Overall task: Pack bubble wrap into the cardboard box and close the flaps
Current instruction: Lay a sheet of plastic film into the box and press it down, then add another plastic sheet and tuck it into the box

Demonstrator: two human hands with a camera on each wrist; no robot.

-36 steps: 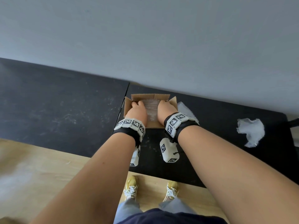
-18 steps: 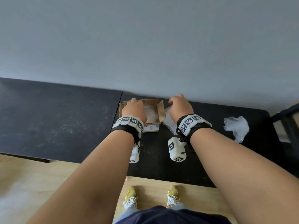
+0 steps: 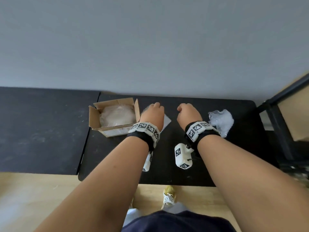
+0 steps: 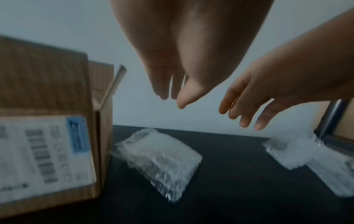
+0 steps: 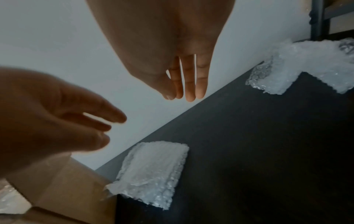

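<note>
From the head view: hovering with both hands over the dark table (image 3: 209, 164), left hand (image 3: 153, 114) directly above a folded pad of bubble wrap (image 3: 166, 120), right hand (image 3: 189, 113) between that pad and a crumpled piece (image 3: 220, 121) lying farther out to its right. Standing off to the left of both hands, the cardboard box (image 3: 115, 131), flaps up and already holding some wrap. Fingers hidden behind the knuckles here.

From the left wrist view: fingers (image 4: 162, 84) hanging straight and close together, holding nothing, pointing down toward the folded pad (image 4: 159, 160) just below and slightly ahead. Pad's long axis running from the fingertips back toward the wrist, its far corner near the box (image 4: 47, 136). Right hand (image 4: 252, 97) reaching in loosely spread, empty.

From the right wrist view: fingers (image 5: 189, 78) straight, together, empty. Folded pad (image 5: 153, 172) lying below and toward the left hand (image 5: 57, 113); crumpled piece (image 5: 306, 68) off to the far side. Judging the left hand nearer the pad.
</note>
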